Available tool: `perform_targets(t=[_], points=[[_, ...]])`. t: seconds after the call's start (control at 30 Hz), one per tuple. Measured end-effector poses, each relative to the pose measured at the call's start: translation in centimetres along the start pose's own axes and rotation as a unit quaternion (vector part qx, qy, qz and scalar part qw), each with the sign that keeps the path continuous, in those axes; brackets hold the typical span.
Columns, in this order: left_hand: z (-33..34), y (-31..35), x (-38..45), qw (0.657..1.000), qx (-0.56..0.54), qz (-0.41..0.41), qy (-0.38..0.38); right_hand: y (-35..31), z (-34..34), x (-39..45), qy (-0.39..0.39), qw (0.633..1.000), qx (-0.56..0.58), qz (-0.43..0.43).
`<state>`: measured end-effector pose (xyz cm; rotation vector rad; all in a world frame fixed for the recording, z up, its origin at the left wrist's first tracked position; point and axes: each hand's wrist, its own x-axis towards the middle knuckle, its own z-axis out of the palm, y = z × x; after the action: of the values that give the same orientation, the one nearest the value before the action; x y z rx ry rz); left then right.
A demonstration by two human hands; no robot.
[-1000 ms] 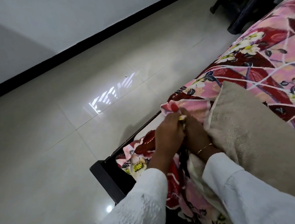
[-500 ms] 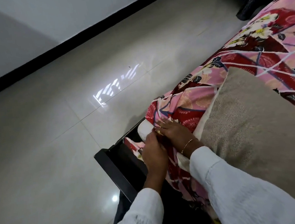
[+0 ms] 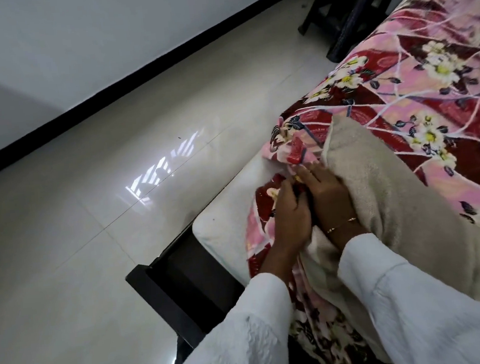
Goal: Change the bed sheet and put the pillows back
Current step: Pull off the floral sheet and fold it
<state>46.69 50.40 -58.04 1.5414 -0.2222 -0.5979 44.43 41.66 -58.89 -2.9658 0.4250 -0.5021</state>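
A pink and red floral bed sheet [image 3: 433, 78] covers the bed on the right. Its corner is bunched up, baring the white mattress corner [image 3: 224, 221]. My left hand [image 3: 290, 218] grips the bunched sheet corner, fingers curled into the fabric. My right hand [image 3: 325, 191] lies beside it on the same bunch, fingers extended toward the fold, against a beige pillow [image 3: 394, 197] that lies on the sheet. White sleeves cover both arms.
The dark bed frame corner [image 3: 167, 292] juts out below the mattress. Glossy pale floor tiles [image 3: 91, 224] spread to the left up to a white wall with a black skirting [image 3: 109, 94]. Dark furniture legs [image 3: 340, 13] stand at the top right.
The sheet corner has come up off the mattress, exposing more white mattress. Both hands have shifted up and right with the bunched fabric, and the camera has swung slightly.
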Motion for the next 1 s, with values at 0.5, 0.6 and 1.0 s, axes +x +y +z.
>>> perform_targets(t=[0.5,0.6,1.0], points=[[-13.7,7.9,-1.4,0.866,0.496,0.055,-0.026,-11.9,-5.0,2.3,-0.191,0.98,0.035,0.041],[-15.9,12.1,-0.2,0.86,0.499,0.102,-0.034,-13.8,-6.5,5.6,-0.156,0.987,0.02,0.025],[-25.2,23.6,10.9,0.726,0.627,0.257,-0.115,-21.1,-8.8,20.4,-0.01,0.994,-0.035,0.106]])
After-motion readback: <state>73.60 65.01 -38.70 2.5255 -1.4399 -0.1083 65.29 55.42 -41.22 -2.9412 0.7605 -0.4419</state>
